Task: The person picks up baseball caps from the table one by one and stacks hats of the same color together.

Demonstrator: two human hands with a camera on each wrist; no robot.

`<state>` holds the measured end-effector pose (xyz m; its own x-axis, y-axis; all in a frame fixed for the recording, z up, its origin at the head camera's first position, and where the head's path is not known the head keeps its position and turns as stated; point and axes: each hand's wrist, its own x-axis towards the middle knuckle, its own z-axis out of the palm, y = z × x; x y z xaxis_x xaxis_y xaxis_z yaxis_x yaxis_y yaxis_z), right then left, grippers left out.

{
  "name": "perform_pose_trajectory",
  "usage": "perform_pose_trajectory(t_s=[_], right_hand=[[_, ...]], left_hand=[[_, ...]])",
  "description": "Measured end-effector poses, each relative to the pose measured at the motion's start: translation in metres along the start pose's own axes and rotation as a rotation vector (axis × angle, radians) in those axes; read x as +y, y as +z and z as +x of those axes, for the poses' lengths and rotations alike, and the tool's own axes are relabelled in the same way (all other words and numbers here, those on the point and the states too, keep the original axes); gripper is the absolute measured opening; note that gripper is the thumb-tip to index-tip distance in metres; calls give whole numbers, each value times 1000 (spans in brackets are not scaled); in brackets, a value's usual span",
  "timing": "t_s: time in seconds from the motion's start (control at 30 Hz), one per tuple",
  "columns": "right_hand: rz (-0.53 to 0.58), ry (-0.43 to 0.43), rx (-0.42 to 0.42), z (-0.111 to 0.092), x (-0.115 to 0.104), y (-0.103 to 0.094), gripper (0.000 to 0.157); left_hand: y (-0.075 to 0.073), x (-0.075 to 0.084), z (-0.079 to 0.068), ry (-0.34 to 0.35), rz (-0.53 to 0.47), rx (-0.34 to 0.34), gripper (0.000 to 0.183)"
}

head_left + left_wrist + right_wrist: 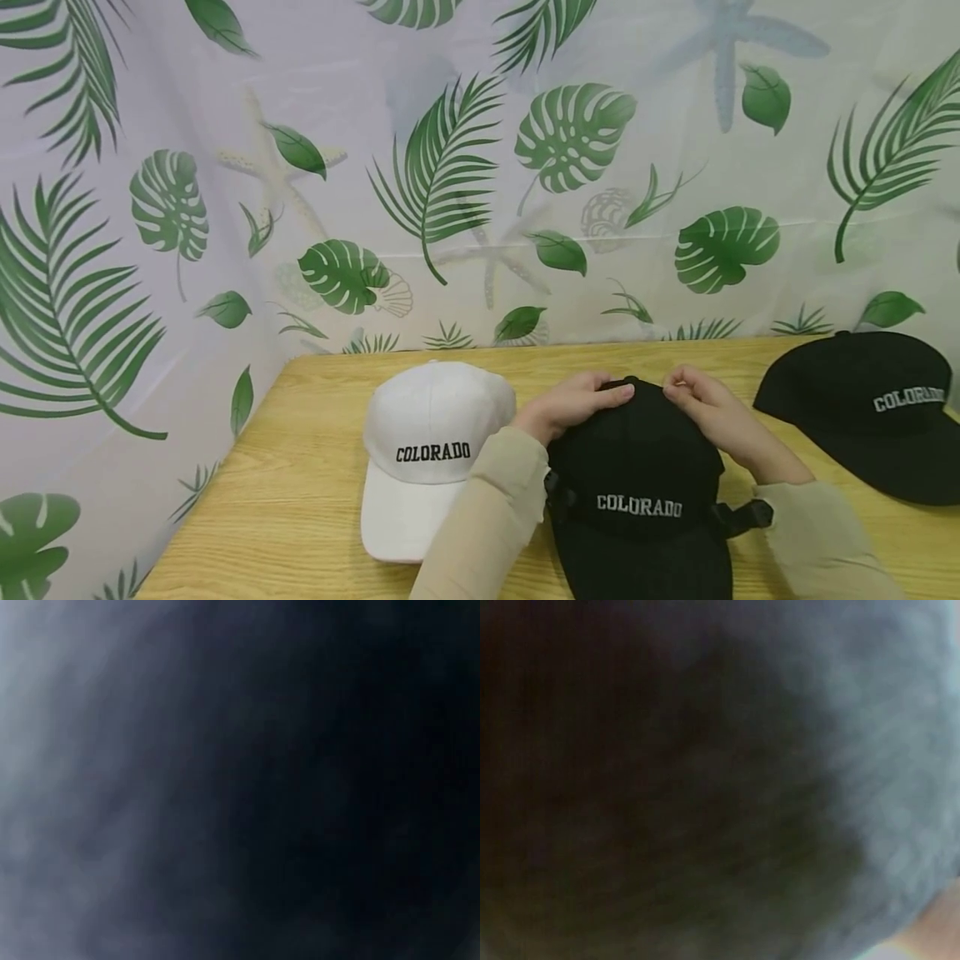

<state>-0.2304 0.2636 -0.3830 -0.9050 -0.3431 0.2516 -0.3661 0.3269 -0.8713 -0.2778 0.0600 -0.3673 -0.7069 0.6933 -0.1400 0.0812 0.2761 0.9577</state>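
A black baseball cap [637,450] with white COLORADO lettering is in front of me on the table, brim toward me. My left hand [573,404] grips the upper left of its crown, thumb lying near the top button and the other fingers mostly hidden behind. At the upper right of the crown, my right hand [708,408] pinches the cloth with curled fingers. Blurred dark cloth [337,787] fills the left wrist view. The right wrist view is likewise covered by dark cloth [705,787], with a bit of skin at the lower right corner.
To the left sits a white COLORADO cap [438,425], partly behind my left sleeve [487,508]. Another black COLORADO cap [862,400] lies at the right. The wooden table [300,467] meets a leaf-printed cloth backdrop [465,308] at the back and left.
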Motion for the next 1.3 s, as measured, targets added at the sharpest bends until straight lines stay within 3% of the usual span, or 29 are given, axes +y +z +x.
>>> perform_pose_trajectory(t_s=[0.13,0.3,0.43,0.57,0.7,0.8,0.93,1.1,1.3], right_hand=[[-31,52,13,0,2,-2,24],[-127,116,-49,-2,11,-12,29],[-123,127,-36,-3,18,-18,32],[-135,145,34,-4,23,-23,36],[-150,184,34,-4,26,-25,38],[-143,223,-28,-5,27,-25,40],[-166,279,-135,-6,28,-25,41],[-215,264,-177,-8,30,-29,35],[-226,221,-163,-10,36,-31,27]], left_hand=[[1,-3,0,22,-16,14,27],[2,-7,-1,36,-8,71,27],[-2,-10,-4,37,170,109,35],[-8,-17,-7,-39,294,114,41],[-10,-25,-6,-68,276,164,38],[-11,-31,-4,-45,289,281,35],[-12,-41,-4,-72,314,424,30],[-13,-46,-7,-90,208,456,23],[-15,-48,-11,-22,166,446,18]])
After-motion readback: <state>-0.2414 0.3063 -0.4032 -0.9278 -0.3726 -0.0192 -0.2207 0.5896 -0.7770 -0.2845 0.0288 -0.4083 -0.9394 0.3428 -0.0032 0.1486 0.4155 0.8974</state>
